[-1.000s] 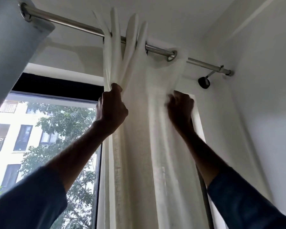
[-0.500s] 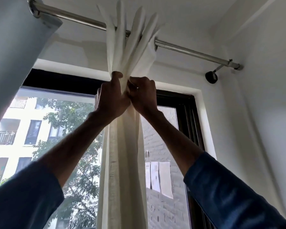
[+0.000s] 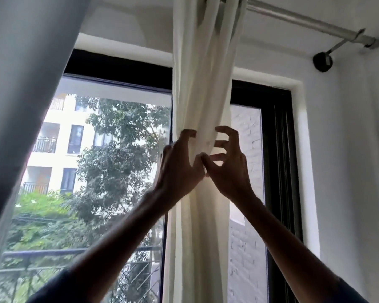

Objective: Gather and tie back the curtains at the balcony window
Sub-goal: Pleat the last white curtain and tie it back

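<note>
The white curtain (image 3: 202, 84) hangs from the metal rod (image 3: 304, 22) as one narrow gathered bundle in the middle of the window. At about mid-height, my left hand (image 3: 179, 169) curls around the bundle's left edge, its fingers spread and slightly blurred. My right hand (image 3: 230, 169) hovers at the bundle's right side with clawed, separated fingers. The two thumbs meet in front of the cloth. Neither hand visibly pinches the fabric. A grey curtain (image 3: 24, 84) hangs at the far left.
The rod ends at a black wall bracket (image 3: 322, 60) at the upper right. A black window frame (image 3: 278, 171) stands right of the bundle, then a white wall (image 3: 348, 182). Outside are trees, a building and a balcony railing (image 3: 42, 253).
My hands have slid down from the curtain's top near the rod to its middle. Their tight pinch has loosened into spread fingers. The view has tilted lower.
</note>
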Motion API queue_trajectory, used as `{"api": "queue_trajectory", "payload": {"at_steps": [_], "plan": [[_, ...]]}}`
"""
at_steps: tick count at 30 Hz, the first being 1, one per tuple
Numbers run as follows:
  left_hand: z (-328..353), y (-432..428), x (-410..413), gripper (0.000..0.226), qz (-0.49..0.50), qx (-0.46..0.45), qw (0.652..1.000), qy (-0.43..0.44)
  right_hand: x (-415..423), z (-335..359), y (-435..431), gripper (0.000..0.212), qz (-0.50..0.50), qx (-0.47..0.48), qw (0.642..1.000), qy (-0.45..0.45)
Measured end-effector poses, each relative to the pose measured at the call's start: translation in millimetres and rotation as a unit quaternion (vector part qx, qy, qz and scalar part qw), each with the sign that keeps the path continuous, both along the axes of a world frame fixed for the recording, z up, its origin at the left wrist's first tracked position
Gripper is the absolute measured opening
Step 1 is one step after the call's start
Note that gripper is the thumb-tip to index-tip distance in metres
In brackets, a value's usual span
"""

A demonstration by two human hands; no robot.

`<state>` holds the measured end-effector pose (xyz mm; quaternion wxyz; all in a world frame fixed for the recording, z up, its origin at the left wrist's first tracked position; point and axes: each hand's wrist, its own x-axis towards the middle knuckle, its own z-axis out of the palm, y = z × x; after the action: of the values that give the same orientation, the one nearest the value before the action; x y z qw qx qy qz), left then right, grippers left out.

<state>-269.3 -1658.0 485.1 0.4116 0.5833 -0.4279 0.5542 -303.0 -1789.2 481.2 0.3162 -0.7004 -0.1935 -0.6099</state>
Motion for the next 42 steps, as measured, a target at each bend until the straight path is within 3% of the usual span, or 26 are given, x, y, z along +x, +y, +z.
{"api": "queue_trajectory", "payload": {"at_steps": [4, 12, 22, 26, 30, 32, 35, 36, 39, 42], "plan": [[-68.2, -5.7, -3.5, 0.042, -0.038, 0.01, 0.999, 0.036, -8.3, -55.3, 3.4, 0.06, 0.024, 0.005, 0.997, 0.072], [-175.9, -9.0, -9.3, 0.049, -0.029, 0.018, 0.993, 0.115, -10.2, -165.4, 2.0, 0.028, 0.007, 0.071, 0.988, 0.136], [-270.5, -1.2, -16.6, 0.047, -0.04, 0.088, 0.973, 0.21, -0.7, -261.0, -11.1, 0.02, -0.061, 0.099, 0.967, 0.227], [-301.7, 3.8, -17.9, 0.04, -0.047, 0.088, 0.966, 0.238, -12.2, -289.2, -2.8, 0.027, 0.003, 0.134, 0.961, 0.243], [-319.4, 11.2, -29.9, 0.028, -0.089, 0.078, 0.966, 0.228, -28.6, -305.4, 14.8, 0.012, 0.056, 0.161, 0.957, 0.234], [-326.3, 14.8, -35.7, 0.026, -0.104, 0.054, 0.965, 0.236, -30.6, -311.0, 16.2, 0.02, 0.085, 0.189, 0.95, 0.235], [-327.8, 16.4, -39.6, 0.036, -0.139, 0.016, 0.959, 0.245, -29.6, -317.9, 14.1, 0.058, 0.083, 0.2, 0.944, 0.249], [-327.7, 16.3, -39.9, 0.04, -0.144, 0.012, 0.959, 0.244, -30.0, -319.0, 14.1, 0.058, 0.078, 0.199, 0.944, 0.251], [-329.7, 15.9, -37.2, 0.04, -0.109, 0.028, 0.962, 0.25, -32.2, -317.6, 13.5, 0.022, 0.065, 0.188, 0.952, 0.233], [-329.2, 15.8, -36.3, 0.037, -0.072, 0.043, 0.967, 0.242, -33.3, -315.9, 14.1, 0.018, 0.044, 0.186, 0.954, 0.229]]}}
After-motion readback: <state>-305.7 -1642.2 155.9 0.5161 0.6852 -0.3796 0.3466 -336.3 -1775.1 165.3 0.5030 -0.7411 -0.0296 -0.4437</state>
